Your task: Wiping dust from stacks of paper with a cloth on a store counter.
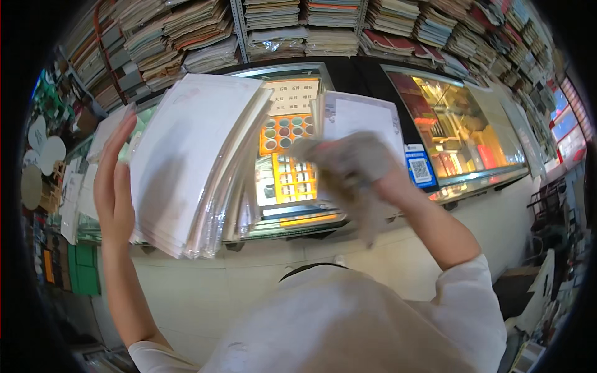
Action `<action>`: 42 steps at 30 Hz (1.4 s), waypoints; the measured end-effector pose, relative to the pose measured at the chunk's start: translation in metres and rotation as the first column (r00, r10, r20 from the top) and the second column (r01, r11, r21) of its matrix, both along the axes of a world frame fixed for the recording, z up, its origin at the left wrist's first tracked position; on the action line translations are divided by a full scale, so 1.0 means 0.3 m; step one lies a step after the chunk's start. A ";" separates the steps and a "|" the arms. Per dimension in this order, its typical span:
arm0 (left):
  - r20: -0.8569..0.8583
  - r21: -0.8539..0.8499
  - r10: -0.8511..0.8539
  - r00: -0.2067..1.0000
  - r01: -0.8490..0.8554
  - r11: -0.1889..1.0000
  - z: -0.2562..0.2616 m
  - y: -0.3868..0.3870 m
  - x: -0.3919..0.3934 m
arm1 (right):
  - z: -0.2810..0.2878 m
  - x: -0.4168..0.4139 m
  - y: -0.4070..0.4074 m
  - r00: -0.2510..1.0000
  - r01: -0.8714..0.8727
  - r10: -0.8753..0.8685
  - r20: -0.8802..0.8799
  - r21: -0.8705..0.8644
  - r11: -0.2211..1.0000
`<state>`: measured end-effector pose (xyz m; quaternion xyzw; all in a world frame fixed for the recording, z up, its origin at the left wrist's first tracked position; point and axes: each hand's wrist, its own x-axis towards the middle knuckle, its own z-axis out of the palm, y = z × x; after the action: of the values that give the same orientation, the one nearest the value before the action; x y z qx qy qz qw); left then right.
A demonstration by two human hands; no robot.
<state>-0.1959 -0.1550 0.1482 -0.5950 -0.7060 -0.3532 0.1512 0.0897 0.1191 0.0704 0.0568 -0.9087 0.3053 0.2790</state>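
A tall stack of white paper sheets (200, 140), several of them in clear plastic sleeves, stands on a glass display counter (280, 212). My left hand (115, 177) is raised at the stack's left edge, fingers straight and upright; it holds nothing that I can see. My right hand (352, 156), blurred by motion, is over the counter, shut on a grey-brown cloth (359, 205) that hangs below it. Behind that hand lies a second stack of sleeved sheets (364, 109), partly covered. Between the stacks, round colour pans (284, 130) in an orange tray show through the glass.
Shelves packed with paper stacks (280, 42) line the far side. To the right is another lit glass case (466, 126), with a blue card bearing a printed code (419, 168) at its edge. A green box (84, 268) stands low at left.
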 end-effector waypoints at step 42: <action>0.208 -0.303 -0.220 0.953 0.277 0.912 -0.596 0.874 0.387 | -0.214 0.305 0.230 0.824 0.153 -0.305 0.478 0.330 0.932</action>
<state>-0.0799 0.1072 -0.0307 -0.6648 -0.6835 -0.2960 -0.0569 0.1813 0.1881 0.0062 -0.1003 -0.9835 0.1430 0.0462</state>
